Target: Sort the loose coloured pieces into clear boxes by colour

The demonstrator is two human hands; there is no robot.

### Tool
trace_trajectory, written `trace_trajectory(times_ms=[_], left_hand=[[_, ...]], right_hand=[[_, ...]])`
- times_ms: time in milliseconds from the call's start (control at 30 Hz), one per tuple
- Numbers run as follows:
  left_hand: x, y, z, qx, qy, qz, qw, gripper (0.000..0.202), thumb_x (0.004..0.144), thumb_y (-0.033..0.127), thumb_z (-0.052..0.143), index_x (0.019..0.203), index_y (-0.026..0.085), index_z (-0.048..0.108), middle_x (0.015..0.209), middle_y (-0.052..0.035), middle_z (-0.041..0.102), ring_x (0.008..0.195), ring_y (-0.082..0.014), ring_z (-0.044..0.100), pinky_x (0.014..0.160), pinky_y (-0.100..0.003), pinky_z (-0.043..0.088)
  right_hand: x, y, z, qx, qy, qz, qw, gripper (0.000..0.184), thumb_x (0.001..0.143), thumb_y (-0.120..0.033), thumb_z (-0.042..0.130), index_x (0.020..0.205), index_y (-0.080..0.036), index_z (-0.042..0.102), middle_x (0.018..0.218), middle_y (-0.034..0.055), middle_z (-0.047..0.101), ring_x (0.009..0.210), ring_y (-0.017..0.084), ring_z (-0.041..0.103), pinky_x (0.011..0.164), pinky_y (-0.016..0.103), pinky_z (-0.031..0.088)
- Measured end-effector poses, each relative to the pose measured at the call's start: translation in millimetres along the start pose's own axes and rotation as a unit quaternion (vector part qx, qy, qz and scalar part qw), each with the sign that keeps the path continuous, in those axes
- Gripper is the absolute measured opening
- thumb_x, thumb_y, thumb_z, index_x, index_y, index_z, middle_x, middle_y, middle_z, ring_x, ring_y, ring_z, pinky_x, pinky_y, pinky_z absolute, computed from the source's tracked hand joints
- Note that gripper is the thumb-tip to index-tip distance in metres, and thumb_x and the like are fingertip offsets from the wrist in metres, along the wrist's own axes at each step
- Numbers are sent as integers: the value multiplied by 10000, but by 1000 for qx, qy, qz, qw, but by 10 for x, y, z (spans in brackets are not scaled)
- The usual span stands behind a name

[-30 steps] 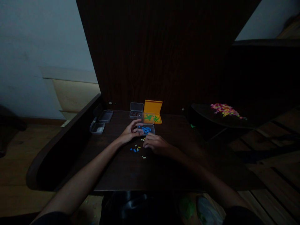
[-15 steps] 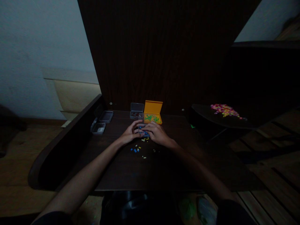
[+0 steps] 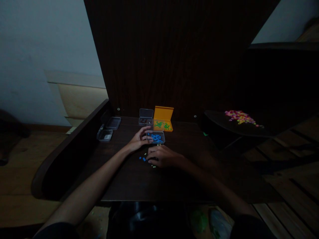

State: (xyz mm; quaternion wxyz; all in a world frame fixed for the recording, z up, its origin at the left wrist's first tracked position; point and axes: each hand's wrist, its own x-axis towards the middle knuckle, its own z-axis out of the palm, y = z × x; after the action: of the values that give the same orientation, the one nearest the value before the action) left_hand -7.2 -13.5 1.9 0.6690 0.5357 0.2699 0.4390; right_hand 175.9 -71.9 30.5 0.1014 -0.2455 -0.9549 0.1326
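A small clear box (image 3: 161, 138) holding blue beads sits mid-table. My left hand (image 3: 138, 140) rests at its left side, fingers curved against the box's edge. My right hand (image 3: 161, 156) lies just in front of the box, knuckles up, fingers curled down over the loose blue and yellow beads (image 3: 144, 159) scattered on the dark table (image 3: 139, 179). What the fingertips hold is hidden.
An orange box (image 3: 162, 121) with green beads stands open behind the clear box, next to a small clear box (image 3: 145, 117). Two more clear boxes (image 3: 109, 129) lie at the table's left rim. A pile of mixed beads (image 3: 239, 117) sits on a dark surface to the right.
My right hand has pulled back from over the clear box toward me and left, down onto the loose beads. The blue beads in the box show again. My left hand stays put.
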Motion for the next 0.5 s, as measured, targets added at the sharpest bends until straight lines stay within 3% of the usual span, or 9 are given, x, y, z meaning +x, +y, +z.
trace_trajectory(times_ms=[500], left_hand=[[5, -4, -3, -9, 1, 4, 1000, 742, 579, 130, 833, 1240, 235, 514, 1194, -60, 565, 867, -132, 633, 904, -390, 535]], right_hand=[[53, -52, 91, -10, 17, 24, 1000, 212, 838, -189, 665, 1048, -160, 669, 980, 56, 679, 859, 154, 615, 741, 255, 450]])
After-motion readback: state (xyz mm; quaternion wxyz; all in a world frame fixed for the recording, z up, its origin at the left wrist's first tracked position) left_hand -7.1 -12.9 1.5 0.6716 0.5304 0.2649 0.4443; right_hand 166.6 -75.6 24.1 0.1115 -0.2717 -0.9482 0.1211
